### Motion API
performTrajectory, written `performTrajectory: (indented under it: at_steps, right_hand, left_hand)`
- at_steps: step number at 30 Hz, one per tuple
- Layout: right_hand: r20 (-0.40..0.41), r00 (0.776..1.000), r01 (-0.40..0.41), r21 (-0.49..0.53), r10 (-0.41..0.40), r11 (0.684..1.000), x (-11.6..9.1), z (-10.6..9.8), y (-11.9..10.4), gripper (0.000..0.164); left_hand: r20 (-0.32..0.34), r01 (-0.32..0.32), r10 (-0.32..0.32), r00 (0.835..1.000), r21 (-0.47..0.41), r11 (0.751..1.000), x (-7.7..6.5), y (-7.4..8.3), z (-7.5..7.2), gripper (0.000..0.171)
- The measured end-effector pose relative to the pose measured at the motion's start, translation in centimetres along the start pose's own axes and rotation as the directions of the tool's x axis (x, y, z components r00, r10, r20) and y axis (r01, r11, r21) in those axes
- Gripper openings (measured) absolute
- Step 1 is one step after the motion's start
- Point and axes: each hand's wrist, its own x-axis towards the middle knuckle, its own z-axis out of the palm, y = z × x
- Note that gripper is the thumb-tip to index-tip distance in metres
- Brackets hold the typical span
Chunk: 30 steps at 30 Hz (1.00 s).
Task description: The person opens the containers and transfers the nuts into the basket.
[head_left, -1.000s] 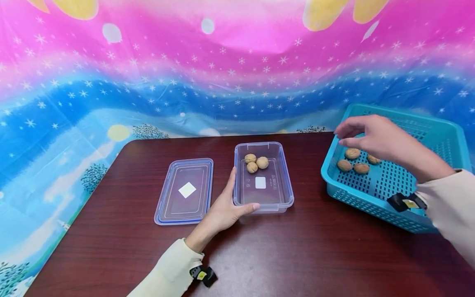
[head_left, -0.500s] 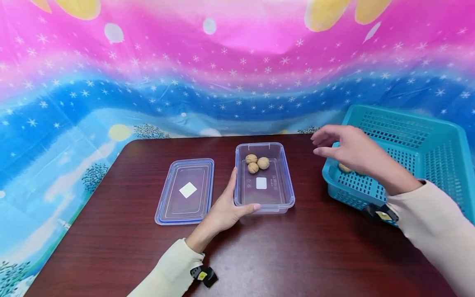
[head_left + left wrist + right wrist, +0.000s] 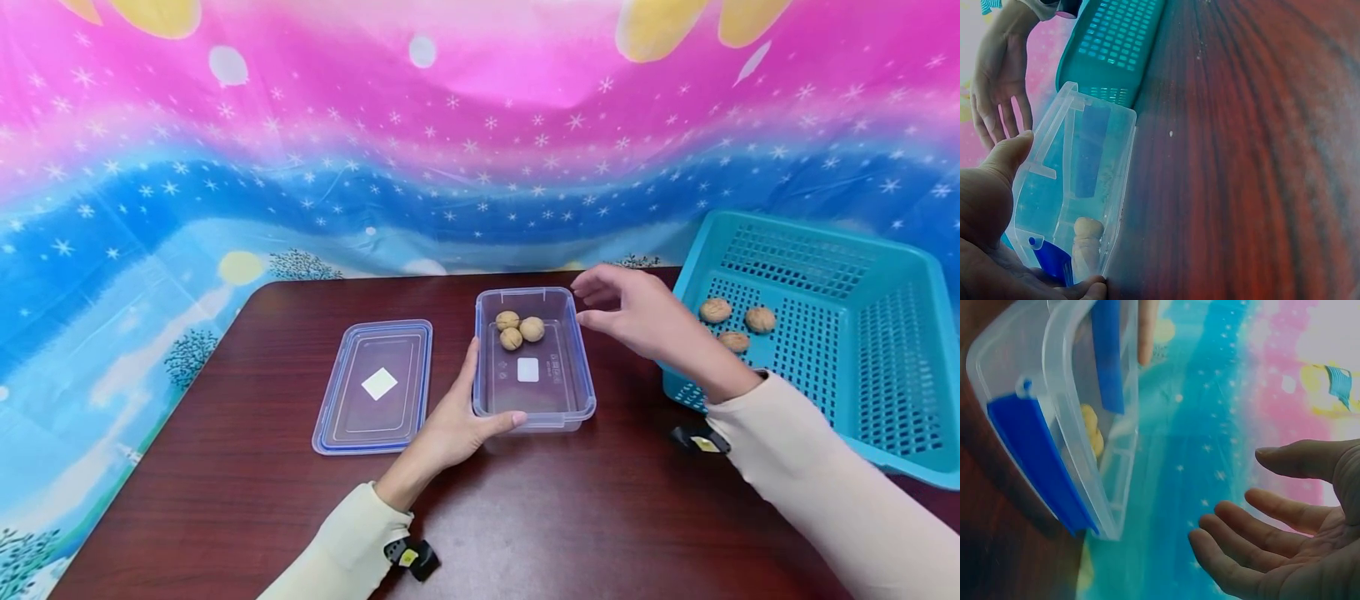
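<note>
Right grip [image 3: 637,312] moved beside box [image 3: 536,396] | half spread | left grip [image 3: 456,418] clasps box

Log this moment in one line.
left grip: holding clear plastic container | right grip: empty, beside container | container walnuts: three | lid: off, on table | teal basket: three walnuts visible

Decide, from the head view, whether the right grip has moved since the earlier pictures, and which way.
Yes. Judged against the lid, the right grip has moved left, from over the basket to the box's right side.
</note>
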Motion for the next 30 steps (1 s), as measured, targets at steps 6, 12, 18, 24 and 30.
performTrajectory:
  at_steps: [6, 12, 18, 24, 30]
  right_hand:
    - [-0.016, 1.000, 0.027, 0.048, -0.027, 0.998, 0.9, 2.1, 0.4, 0.036]
    - [-0.002, 1.000, 0.020, 0.116, -0.019, 0.993, 2.1, 4.2, 1.5, 0.038]
    - [-0.011, 1.000, 0.021, 0.125, -0.020, 0.992, 3.4, 5.9, 2.3, 0.039]
    - [-0.043, 0.998, 0.059, 0.062, -0.056, 0.996, 4.7, 7.7, 2.7, 0.040]
    - [-0.044, 0.996, 0.082, 0.009, -0.082, 0.997, 5.2, 8.7, 3.0, 0.040]
  left_hand:
    - [0.003, 0.007, -0.007, 1.000, -0.004, 1.000, 0.0, 0.1, -0.1, 0.121]
    - [0.005, 0.005, -0.005, 1.000, 0.009, 1.000, 0.0, 0.0, -0.1, 0.122]
    - [0.003, -0.023, 0.023, 1.000, 0.017, 1.000, 0.1, -0.2, -0.1, 0.122]
    - [0.007, -0.028, 0.028, 1.000, 0.000, 1.000, 0.2, -0.2, -0.1, 0.120]
    - [0.010, -0.022, 0.022, 1.000, 0.000, 1.000, 0.1, -0.1, -0.2, 0.119]
